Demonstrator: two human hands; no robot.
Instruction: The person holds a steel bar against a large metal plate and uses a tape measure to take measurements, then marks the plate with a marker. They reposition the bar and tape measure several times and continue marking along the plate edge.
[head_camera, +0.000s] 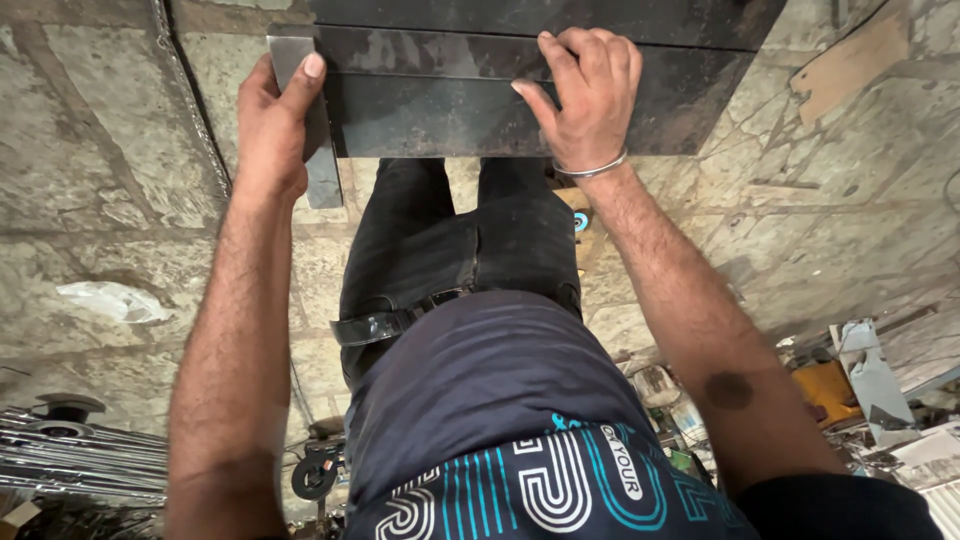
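Observation:
A dark steel frame of flat bars and a plate (450, 110) is held in front of my body, above the stone floor. My left hand (272, 120) grips its left end, where a grey angle piece (322, 180) hangs down, with the thumb laid over the top corner. My right hand (590, 85) is curled over the upper bar near the middle-right, fingers hooked on its far edge. A metal bangle sits on the right wrist. My legs in dark trousers are below the frame.
Cracked stone slabs (100, 200) cover the floor. A white scrap (115, 300) lies at the left. Shiny metal tubes (70, 465) lie at the lower left, tools and boxes (860, 385) at the lower right, a cardboard piece (850, 65) at the upper right.

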